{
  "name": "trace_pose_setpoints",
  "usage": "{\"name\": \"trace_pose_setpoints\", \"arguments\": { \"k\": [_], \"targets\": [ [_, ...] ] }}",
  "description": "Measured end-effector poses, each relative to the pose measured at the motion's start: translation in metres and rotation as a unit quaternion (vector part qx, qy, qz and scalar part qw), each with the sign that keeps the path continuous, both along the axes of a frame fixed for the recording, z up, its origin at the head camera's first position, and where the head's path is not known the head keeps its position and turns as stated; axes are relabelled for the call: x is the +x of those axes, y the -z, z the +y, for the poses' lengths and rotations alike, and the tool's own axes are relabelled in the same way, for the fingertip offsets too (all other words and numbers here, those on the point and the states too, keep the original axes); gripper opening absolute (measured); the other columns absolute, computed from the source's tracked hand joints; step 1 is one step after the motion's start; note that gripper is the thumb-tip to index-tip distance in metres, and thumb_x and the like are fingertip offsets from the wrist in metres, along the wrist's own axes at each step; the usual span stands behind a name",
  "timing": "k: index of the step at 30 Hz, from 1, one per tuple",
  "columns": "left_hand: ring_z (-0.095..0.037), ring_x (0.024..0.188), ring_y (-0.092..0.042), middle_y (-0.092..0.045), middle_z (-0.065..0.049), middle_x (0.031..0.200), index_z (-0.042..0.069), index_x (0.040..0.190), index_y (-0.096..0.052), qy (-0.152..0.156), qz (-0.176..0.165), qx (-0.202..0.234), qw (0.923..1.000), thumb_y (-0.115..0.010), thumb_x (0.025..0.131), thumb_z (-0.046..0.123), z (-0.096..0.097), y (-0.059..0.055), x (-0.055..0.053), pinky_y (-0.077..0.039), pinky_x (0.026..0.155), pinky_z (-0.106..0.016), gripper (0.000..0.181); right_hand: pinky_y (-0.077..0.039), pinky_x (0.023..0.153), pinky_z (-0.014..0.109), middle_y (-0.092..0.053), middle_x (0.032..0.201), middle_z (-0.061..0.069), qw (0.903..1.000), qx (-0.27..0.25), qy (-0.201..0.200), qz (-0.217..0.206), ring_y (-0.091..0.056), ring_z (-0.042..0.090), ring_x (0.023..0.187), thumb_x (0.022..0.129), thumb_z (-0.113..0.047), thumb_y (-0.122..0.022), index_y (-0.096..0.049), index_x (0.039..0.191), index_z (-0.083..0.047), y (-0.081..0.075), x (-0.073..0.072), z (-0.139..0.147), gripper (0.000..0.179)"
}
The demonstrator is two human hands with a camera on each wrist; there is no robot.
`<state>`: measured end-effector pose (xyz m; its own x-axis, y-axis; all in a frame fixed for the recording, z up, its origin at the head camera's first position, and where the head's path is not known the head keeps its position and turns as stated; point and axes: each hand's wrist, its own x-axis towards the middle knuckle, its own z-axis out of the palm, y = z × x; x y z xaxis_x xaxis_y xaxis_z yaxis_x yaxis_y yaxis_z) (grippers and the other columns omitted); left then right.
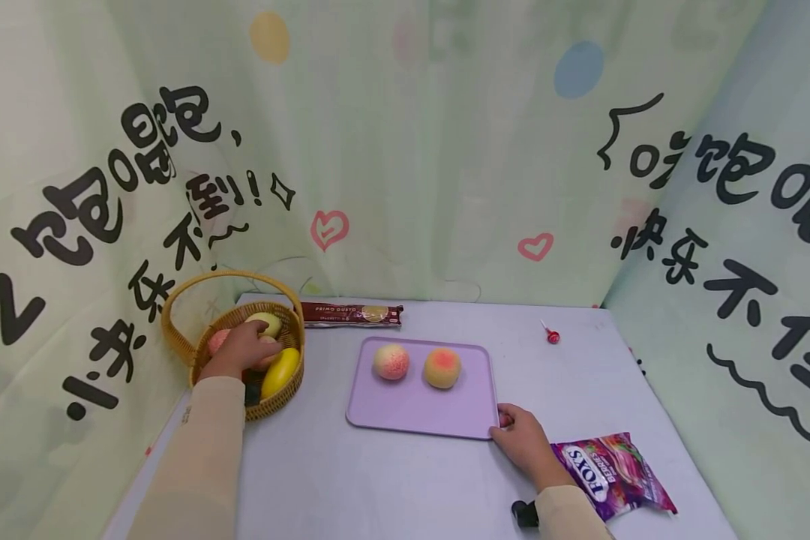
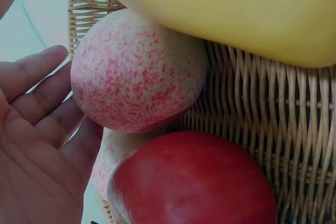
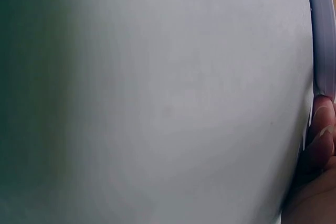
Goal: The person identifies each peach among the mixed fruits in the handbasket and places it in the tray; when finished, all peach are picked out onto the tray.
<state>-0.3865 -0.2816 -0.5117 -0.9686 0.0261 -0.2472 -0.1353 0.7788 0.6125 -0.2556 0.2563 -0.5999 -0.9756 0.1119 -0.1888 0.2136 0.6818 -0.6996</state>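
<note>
My left hand [image 1: 238, 352] reaches into a wicker basket [image 1: 270, 405] of fruit at the left. In the left wrist view its spread fingers [image 2: 39, 98] lie beside a pink-speckled peach [image 2: 139, 72], fingertips right at its side. A yellow banana [image 1: 280, 373] and a shiny red fruit [image 2: 194, 182] lie close to that peach. With thumb and fingers my right hand [image 1: 523, 442] grips the near right edge of a lilac tray [image 1: 412, 412]. On the tray sit a pink-speckled peach [image 1: 391, 361] and an orange-yellow peach [image 1: 442, 368].
A dark red spaghetti packet [image 1: 351, 315] lies behind the tray, beside the basket. At the back right is a red lollipop [image 1: 553, 337]. A purple Fox's candy bag [image 1: 614, 472] lies beside my right wrist. Printed curtains [image 1: 418, 187] border the table.
</note>
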Motion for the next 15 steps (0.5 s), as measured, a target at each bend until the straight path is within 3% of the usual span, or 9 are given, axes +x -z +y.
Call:
{"name": "trace_pose_setpoints", "arguments": {
  "k": [10, 15],
  "targets": [
    [-0.039, 0.125, -0.051, -0.046, -0.028, 0.152, -0.003, 0.155, -0.036, 0.010, -0.009, -0.021, 0.9997, -0.069, 0.091, 0.041, -0.0040, 0.0014, -0.0014, -0.042, 0.112, -0.060, 0.084, -0.051, 0.078, 0.033, -0.060, 0.098, 0.008, 1.0000, 0.002, -0.003, 0.004, -0.054, 0.020, 0.088, 0.091, -0.014, -0.074, -0.057, 0.139, 0.005, 0.0002, 0.0003, -0.0011, 0.054],
    [-0.035, 0.118, -0.052, -0.051, -0.025, 0.148, 0.000, 0.154, -0.039, -0.001, -0.023, -0.019, 0.9996, -0.069, 0.088, 0.039, -0.0051, 0.0034, -0.0035, -0.047, 0.107, -0.055, 0.082, -0.051, 0.078, 0.033, -0.060, 0.098, 0.007, 1.0000, 0.003, -0.003, 0.004, -0.053, 0.020, 0.088, 0.091, -0.014, -0.074, -0.057, 0.139, 0.004, 0.0010, -0.0003, -0.0001, 0.054]
  ]
}}
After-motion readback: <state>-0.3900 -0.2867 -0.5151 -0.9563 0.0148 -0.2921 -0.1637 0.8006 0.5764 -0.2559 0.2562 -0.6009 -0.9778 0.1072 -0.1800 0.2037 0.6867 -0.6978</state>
